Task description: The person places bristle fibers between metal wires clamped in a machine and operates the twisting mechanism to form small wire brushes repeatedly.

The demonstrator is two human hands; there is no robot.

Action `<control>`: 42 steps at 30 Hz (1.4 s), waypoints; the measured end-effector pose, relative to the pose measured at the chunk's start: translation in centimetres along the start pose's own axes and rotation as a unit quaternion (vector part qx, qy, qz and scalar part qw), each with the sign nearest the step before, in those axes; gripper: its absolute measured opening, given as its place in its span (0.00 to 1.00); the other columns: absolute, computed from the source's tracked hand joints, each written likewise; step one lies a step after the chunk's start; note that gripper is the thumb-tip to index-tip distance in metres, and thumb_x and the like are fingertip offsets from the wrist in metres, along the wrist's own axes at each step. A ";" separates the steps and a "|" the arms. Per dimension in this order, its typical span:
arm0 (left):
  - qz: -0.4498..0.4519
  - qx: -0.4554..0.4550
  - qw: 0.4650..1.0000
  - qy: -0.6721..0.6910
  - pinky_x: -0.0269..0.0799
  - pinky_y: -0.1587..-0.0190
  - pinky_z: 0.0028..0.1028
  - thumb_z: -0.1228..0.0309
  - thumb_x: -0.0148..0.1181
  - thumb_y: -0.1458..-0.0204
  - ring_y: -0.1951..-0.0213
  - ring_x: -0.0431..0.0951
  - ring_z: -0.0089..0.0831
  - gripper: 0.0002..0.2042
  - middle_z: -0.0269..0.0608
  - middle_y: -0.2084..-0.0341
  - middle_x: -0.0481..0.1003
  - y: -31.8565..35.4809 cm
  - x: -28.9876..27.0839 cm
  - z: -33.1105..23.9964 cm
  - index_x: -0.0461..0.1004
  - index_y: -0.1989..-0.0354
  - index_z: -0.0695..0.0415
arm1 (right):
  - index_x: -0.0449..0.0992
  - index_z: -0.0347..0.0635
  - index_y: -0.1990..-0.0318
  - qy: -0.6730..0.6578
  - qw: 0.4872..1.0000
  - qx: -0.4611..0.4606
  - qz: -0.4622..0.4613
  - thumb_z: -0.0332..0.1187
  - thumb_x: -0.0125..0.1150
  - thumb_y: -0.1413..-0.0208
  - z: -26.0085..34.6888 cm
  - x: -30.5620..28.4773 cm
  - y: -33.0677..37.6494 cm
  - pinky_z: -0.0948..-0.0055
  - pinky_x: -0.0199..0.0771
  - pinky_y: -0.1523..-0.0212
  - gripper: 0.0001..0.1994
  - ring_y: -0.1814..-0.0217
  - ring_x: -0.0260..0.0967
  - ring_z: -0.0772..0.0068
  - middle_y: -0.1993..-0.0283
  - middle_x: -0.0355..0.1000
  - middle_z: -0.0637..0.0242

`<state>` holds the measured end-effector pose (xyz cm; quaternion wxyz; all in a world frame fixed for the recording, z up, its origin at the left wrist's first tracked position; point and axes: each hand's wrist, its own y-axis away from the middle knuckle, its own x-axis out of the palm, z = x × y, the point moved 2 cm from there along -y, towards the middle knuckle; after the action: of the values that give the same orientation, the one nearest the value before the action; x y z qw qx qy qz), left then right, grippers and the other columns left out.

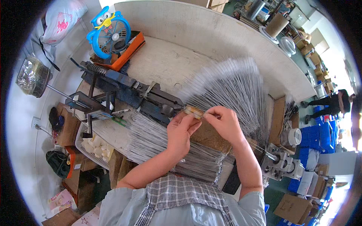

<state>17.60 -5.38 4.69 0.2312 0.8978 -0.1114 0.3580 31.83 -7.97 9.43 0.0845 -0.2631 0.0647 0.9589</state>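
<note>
Pinching from both sides, the left hand [180,130] and the right hand [225,122] meet over a small yellowish strip [194,112] that binds the root of a fan of thin grey wires [230,88]. Fingers of each hand are clenched on that strip, thumb against forefinger, and the wires spread up and to the right from it, blurred as if shaking. The strip sits just at the nose of a dark blue metal machine [132,92] that runs across the worktop [166,62] from the upper left.

Judging by the grip, the step in hand looks like gathering or fastening one bunch at its bound end. Any next move would call for a steady hold on the strip, so that the fan does not slip apart, and for keeping clear of the machine's nose.

Below the hands lies a thick heap of the same grey wires [158,141], laid flat and reaching toward the person's chest, with a brown board [211,137] showing between heap and right wrist.

As for containers: a white plastic basket [85,145] at the left edge of the worktop holds pale, whitish pieces [98,147], too small to tell what. Cardboard boxes [69,128] stand beside it on the floor side, contents hidden. Behind the machine, an orange tray [132,49] carries a blue owl-shaped fan [109,32].
</note>
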 end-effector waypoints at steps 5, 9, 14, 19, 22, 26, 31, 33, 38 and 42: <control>-0.011 -0.034 0.998 0.058 0.72 0.54 0.30 0.71 0.48 0.44 0.62 0.75 0.31 0.10 0.43 0.65 0.73 -0.2 -0.1 -0.1 0.68 0.61 0.64 | 0.76 0.38 0.70 0.217 0.966 -0.059 -0.129 0.31 0.60 0.55 1.2 -1.4 1.8 0.74 0.68 0.70 0.07 0.73 0.69 0.70 0.73 0.72 0.65; 0.004 -0.023 0.998 0.058 0.72 0.53 0.30 0.71 0.49 0.45 0.62 0.75 0.30 0.09 0.43 0.65 0.73 -0.4 -0.3 0.1 0.68 0.60 0.64 | 0.75 0.42 0.67 0.250 0.952 -0.108 -0.143 0.32 0.62 0.57 2.0 -1.6 2.5 0.67 0.69 0.62 0.09 0.62 0.68 0.62 0.66 0.71 0.64; 0.018 0.002 1.000 0.023 0.72 0.56 0.27 0.71 0.48 0.44 0.62 0.75 0.29 0.09 0.42 0.63 0.73 -0.2 -0.1 0.3 0.68 0.60 0.63 | 0.75 0.42 0.62 0.224 0.927 -0.245 -0.174 0.32 0.65 0.61 2.6 0.9 2.2 0.66 0.68 0.59 0.14 0.59 0.66 0.61 0.61 0.69 0.65; 0.017 0.018 0.999 0.024 0.71 0.58 0.25 0.72 0.48 0.44 0.63 0.75 0.27 0.08 0.40 0.64 0.73 -0.4 -0.6 0.9 0.68 0.59 0.62 | 0.77 0.46 0.64 0.238 0.917 -0.254 -0.194 0.31 0.64 0.62 1.3 2.7 1.9 0.67 0.67 0.60 0.13 0.59 0.66 0.63 0.61 0.69 0.67; 0.016 0.012 0.999 0.034 0.71 0.59 0.25 0.71 0.48 0.44 0.62 0.74 0.26 0.08 0.38 0.64 0.73 -0.2 -0.3 0.5 0.68 0.59 0.61 | 0.77 0.47 0.64 0.266 0.901 -0.276 -0.203 0.30 0.64 0.61 1.2 2.7 1.9 0.67 0.67 0.61 0.12 0.59 0.66 0.64 0.61 0.69 0.68; 0.031 0.009 0.996 0.082 0.70 0.56 0.27 0.67 0.46 0.44 0.61 0.73 0.27 0.10 0.38 0.64 0.72 -0.1 -0.7 0.5 0.68 0.61 0.60 | 0.77 0.47 0.65 0.255 0.902 -0.285 -0.201 0.30 0.63 0.60 1.3 2.6 1.9 0.67 0.67 0.61 0.11 0.59 0.66 0.64 0.61 0.69 0.68; 0.022 -0.008 0.993 0.118 0.68 0.54 0.28 0.66 0.46 0.44 0.59 0.72 0.28 0.11 0.39 0.63 0.72 -0.1 -0.3 0.5 0.68 0.61 0.60 | 0.77 0.46 0.65 0.251 0.901 -0.286 -0.206 0.29 0.63 0.60 1.9 2.3 1.9 0.68 0.67 0.61 0.11 0.59 0.66 0.64 0.62 0.69 0.68; 0.020 -0.011 0.992 0.123 0.68 0.53 0.28 0.67 0.46 0.44 0.59 0.72 0.28 0.10 0.39 0.63 0.72 -0.1 -0.3 0.4 0.68 0.61 0.60 | 0.77 0.45 0.65 0.250 0.897 -0.292 -0.218 0.28 0.63 0.60 2.4 2.6 2.4 0.68 0.67 0.60 0.11 0.59 0.66 0.64 0.62 0.70 0.69; 0.052 0.050 0.997 0.024 0.68 0.58 0.24 0.69 0.47 0.45 0.63 0.74 0.27 0.08 0.41 0.67 0.73 -0.3 -0.1 0.4 0.69 0.64 0.61 | 0.77 0.40 0.63 0.028 0.979 -0.161 -0.123 0.26 0.61 0.55 1.6 4.2 4.2 0.76 0.67 0.72 0.09 0.73 0.67 0.69 0.72 0.71 0.62; -0.009 -0.034 0.998 0.051 0.68 0.54 0.27 0.67 0.46 0.45 0.61 0.73 0.29 0.11 0.43 0.65 0.72 0.1 -0.2 0.1 0.68 0.61 0.61 | 0.71 0.40 0.51 -0.228 0.973 0.011 0.013 0.32 0.49 0.41 -0.4 5.8 3.6 0.82 0.63 0.76 0.13 0.77 0.61 0.85 0.78 0.67 0.71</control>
<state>17.41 -5.51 4.53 0.2697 0.8711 -0.1032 0.3972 26.37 -10.84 6.42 0.0871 -0.0356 0.0581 0.9939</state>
